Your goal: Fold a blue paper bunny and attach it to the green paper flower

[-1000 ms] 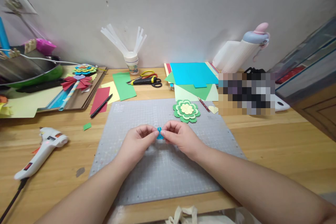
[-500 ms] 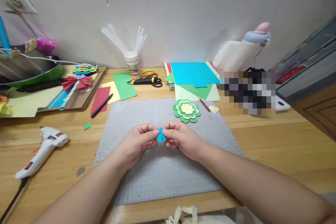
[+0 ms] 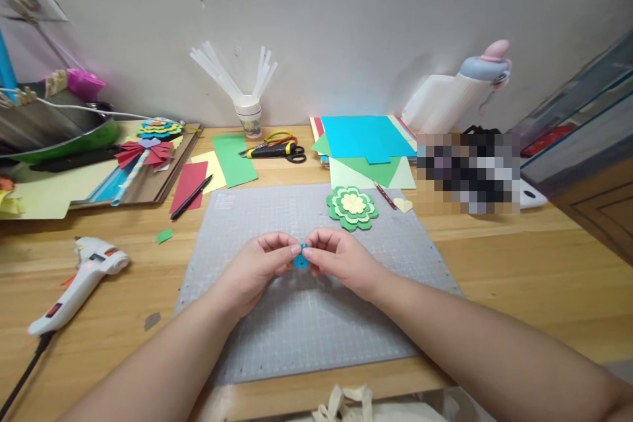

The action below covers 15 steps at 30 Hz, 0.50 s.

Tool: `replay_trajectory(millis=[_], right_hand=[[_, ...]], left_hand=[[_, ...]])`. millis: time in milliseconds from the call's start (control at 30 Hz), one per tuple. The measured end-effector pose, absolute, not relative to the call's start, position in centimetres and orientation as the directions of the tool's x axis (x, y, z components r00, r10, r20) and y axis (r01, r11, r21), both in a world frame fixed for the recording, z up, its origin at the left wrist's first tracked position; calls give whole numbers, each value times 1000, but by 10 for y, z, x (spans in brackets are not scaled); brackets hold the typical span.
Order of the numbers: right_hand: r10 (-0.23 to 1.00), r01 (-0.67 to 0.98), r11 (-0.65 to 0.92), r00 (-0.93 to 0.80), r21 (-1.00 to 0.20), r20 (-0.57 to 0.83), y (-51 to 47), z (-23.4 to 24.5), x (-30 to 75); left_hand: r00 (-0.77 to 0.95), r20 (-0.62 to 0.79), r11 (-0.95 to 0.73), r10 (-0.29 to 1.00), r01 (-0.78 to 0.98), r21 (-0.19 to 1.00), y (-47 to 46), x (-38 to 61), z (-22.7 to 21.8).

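Observation:
Between both hands is a small blue paper bunny (image 3: pixel 301 261) with a face drawn in black. My left hand (image 3: pixel 264 264) pinches its left side between thumb and fingers. From the right, my right hand (image 3: pixel 346 262) grips it the same way, and the fingertips cover most of the ears. Both hands are over the grey cutting mat (image 3: pixel 297 343). Just beyond my right hand lies a layered paper flower (image 3: pixel 353 207) in green, pale green and cream. A cream paper heart (image 3: pixel 403 205) and a dark red pencil (image 3: pixel 384 195) lie at the mat's far right.
A white glue gun (image 3: pixel 82 280) lies at left with its cord. Behind the mat are a black pen (image 3: pixel 192 197), a yellow-black utility knife (image 3: pixel 271 151), scissors (image 3: pixel 297 157), a cup of white sticks (image 3: pixel 248 115) and blue paper (image 3: pixel 366 138). A bottle (image 3: pixel 462 92) leans at right.
The bunny has tilted, so its face looks shorter and more of its ears is covered by the fingertips. The right hand has shifted slightly left, nearer the left hand.

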State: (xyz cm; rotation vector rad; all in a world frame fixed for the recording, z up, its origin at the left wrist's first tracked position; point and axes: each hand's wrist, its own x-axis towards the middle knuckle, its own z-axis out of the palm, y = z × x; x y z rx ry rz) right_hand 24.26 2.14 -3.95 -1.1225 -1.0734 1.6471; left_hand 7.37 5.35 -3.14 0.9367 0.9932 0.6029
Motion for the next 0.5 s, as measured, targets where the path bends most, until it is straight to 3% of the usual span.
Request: replay_trajectory(millis=[300,500], right_hand=[[966,-215,-247,-129,-945,-224,22,-41,242],[950,-230,-299,-166,-926,-266,21,-41,242]], left_hand=[[429,-357,386,830,19,922,51,76,-30],[406,-325,301,854,123,946,50,77,-28]])
